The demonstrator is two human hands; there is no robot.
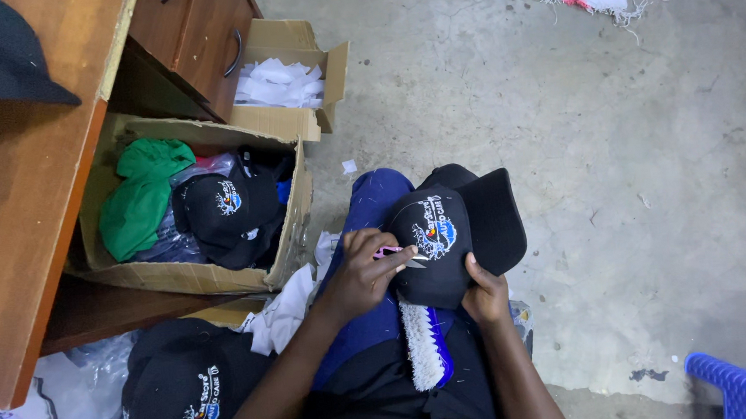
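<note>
Black embroidered cap (445,239) sits on the person's lap, brim pointing away from the body. Right hand (486,293) grips the cap's near edge from below, fingers closed on the fabric. Left hand (362,271) is pinched shut around small pink-handled snips (393,253), tips touching the cap's embroidered front. White-bristled brush (424,346) lies just below the cap. Cardboard box (189,275) of caps stands left of it.
</note>
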